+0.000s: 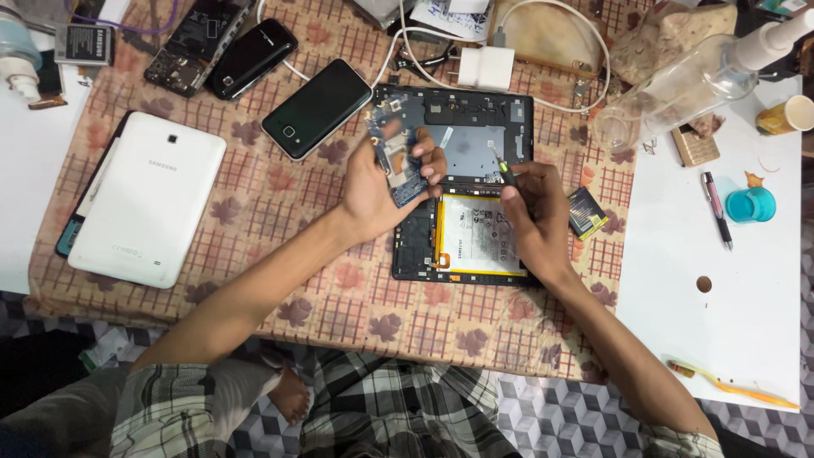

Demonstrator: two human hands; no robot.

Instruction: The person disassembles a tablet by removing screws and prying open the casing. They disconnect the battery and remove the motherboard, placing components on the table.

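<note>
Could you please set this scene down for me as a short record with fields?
Setting: table under a checked, leaf-patterned cloth
Left hand: holds a blue circuit board, lifted off the opened tablet
Right hand: holds a small screwdriver, tip down on the tablet's inner frame
Tablet interior: white battery showing
Left of the hands: white tablet lying back up, black phone
Right side: pen, blue cap, toothbrush

A phone-repair workbench: an opened tablet point(462, 199), loose phones point(317, 108) (some stripped) and chargers point(486, 68) crowd a cloth-covered table point(280, 212).
</note>
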